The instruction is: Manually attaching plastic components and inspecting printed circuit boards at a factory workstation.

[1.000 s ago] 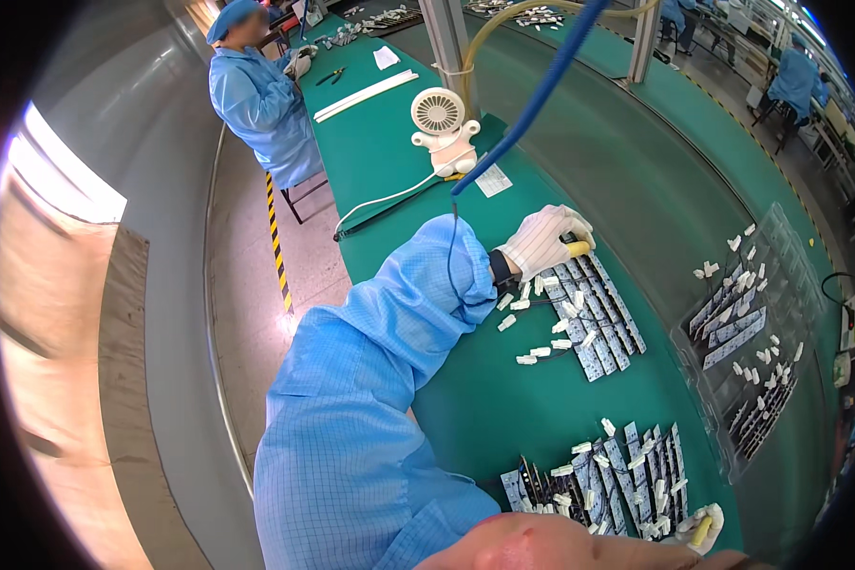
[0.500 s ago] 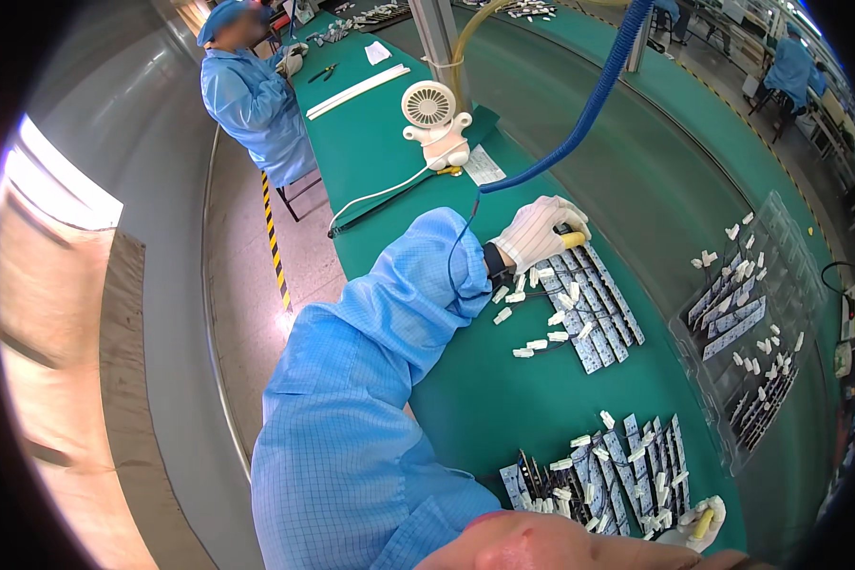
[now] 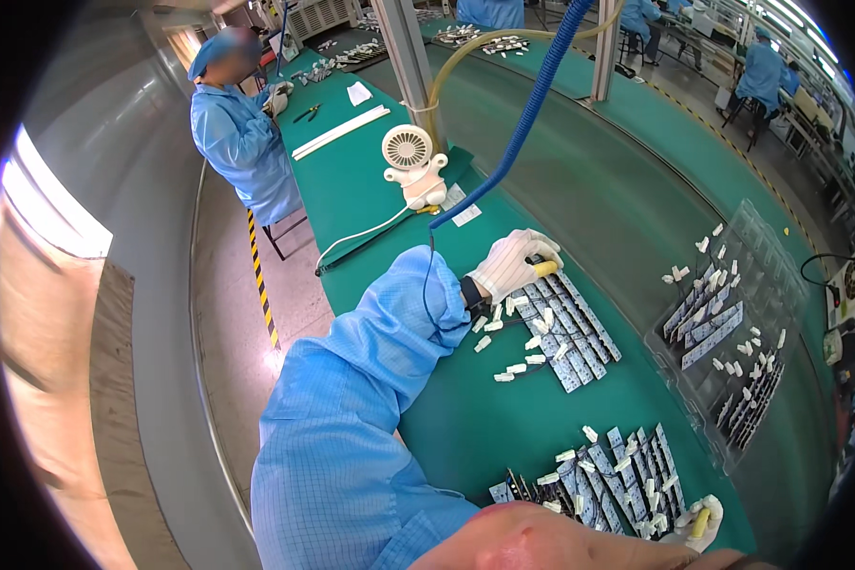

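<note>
My left hand [image 3: 517,263], in a white striped glove with a yellow fingertip cover, is closed over the far ends of a row of narrow circuit board strips [image 3: 572,334]. Its fingertips pinch at a strip's end; which strip is partly hidden. White connectors on thin dark wires [image 3: 515,369] lie along the row's left side. At the lower right, my right hand [image 3: 701,524], also gloved with a yellow fingertip cover, is curled beside a second spread of circuit board strips [image 3: 610,483]. What its fingers hold, if anything, is hidden.
A clear plastic tray [image 3: 657,356] with more strips and connectors stands to the right. Beyond my left hand are a small white fan [image 3: 408,149] and a hanging blue coiled hose [image 3: 522,128]. A co-worker [image 3: 237,133] sits at the table's far left.
The whole view has shifted, so the table, tray and fan appear slightly left and mostly lower. My left hand stays at the strips' far ends, and my right hand stays beside the nearer spread.
</note>
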A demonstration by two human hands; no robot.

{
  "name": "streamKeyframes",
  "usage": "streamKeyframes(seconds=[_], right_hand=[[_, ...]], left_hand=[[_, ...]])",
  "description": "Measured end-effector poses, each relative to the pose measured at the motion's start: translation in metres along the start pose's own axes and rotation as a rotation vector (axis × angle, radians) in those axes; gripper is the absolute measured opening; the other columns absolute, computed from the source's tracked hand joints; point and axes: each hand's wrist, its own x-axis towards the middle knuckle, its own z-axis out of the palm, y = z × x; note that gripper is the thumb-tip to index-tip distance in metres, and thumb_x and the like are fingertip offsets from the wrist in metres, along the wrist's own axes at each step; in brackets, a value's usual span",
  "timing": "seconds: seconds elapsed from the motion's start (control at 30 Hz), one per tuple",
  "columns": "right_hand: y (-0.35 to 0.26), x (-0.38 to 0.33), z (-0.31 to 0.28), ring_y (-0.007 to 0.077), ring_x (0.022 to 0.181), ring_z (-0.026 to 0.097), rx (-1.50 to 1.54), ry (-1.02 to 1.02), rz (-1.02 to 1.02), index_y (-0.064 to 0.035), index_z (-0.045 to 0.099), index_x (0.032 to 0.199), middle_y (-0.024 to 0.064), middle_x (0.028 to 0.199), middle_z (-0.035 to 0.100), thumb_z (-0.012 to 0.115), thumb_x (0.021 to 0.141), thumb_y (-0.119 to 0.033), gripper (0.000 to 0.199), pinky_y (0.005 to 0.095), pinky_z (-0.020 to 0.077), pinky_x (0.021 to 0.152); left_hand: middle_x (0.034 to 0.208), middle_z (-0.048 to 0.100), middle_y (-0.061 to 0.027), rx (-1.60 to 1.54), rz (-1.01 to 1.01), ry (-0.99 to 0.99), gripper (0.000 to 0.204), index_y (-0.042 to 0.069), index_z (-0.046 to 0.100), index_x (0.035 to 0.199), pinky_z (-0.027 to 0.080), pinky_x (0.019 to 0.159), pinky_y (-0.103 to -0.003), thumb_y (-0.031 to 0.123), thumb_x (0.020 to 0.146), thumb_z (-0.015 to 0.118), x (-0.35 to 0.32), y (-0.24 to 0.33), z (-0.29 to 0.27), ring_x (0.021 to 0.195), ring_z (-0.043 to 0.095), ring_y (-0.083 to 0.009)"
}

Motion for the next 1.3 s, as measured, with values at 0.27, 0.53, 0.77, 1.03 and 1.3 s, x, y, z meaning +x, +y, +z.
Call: streamKeyframes(seconds=[0.27, 0.53, 0.77, 1.03, 1.3], right_hand=[[-0.004, 0.0, 0.006, 0.0165, 0.054, 0.056, 0.068, 0.071, 0.073, 0.0024, 0.068, 0.078, 0.0099, 0.07, 0.064, 0.058, 0.082, -0.004, 0.013, 0.0279, 0.0459, 0.046], [0.061, 0.018, -0.03, 0.0166, 0.055, 0.054, 0.331, -0.115, 0.271, 0.0032, 0.069, 0.082, 0.0107, 0.07, 0.063, 0.056, 0.082, -0.005, 0.015, 0.0277, 0.0448, 0.046], [-0.002, 0.0, 0.005, 0.0198, 0.057, 0.057, -0.105, -0.026, -0.168, 0.0056, 0.066, 0.079, 0.014, 0.072, 0.064, 0.056, 0.084, -0.006, 0.017, 0.0298, 0.0471, 0.049], [-0.003, 0.001, -0.007, 0.0127, 0.065, 0.05, 0.134, -0.147, 0.314, -0.005, 0.056, 0.1, 0.0061, 0.084, 0.057, 0.052, 0.093, -0.012, 0.011, 0.0218, 0.0409, 0.059], [0.011, 0.003, -0.013, 0.0124, 0.063, 0.05, 0.064, -0.229, 0.217, -0.004, 0.056, 0.1, 0.006, 0.082, 0.056, 0.051, 0.093, -0.009, 0.01, 0.0216, 0.0404, 0.058]], left_hand=[[0.105, 0.065, -0.0018, -0.012, -0.014, 0.007, 0.011, 0.017, 0.072, 0.084, 0.046, 0.086, -0.034, 0.024, 0.077, 0.066, 0.001, -0.003, 0.0, 0.099, 0.055, -0.0234], [0.106, 0.065, -0.0011, -0.005, -0.001, 0.001, 0.011, 0.017, 0.071, 0.087, 0.046, 0.085, -0.033, 0.022, 0.078, 0.067, 0.002, 0.0, -0.004, 0.099, 0.055, -0.0222], [0.105, 0.065, -0.0015, 0.006, -0.013, -0.004, 0.01, 0.016, 0.071, 0.086, 0.046, 0.085, -0.033, 0.02, 0.078, 0.067, 0.0, 0.003, -0.005, 0.1, 0.055, -0.0222], [0.105, 0.065, -0.0035, -0.034, 0.018, 0.002, 0.01, 0.016, 0.071, 0.085, 0.047, 0.084, -0.034, 0.022, 0.078, 0.067, 0.011, -0.002, -0.006, 0.1, 0.057, -0.0242], [0.106, 0.065, -0.0011, 0.025, 0.002, -0.005, 0.01, 0.017, 0.071, 0.086, 0.046, 0.085, -0.033, 0.02, 0.078, 0.067, 0.001, -0.002, -0.003, 0.101, 0.055, -0.0221]])
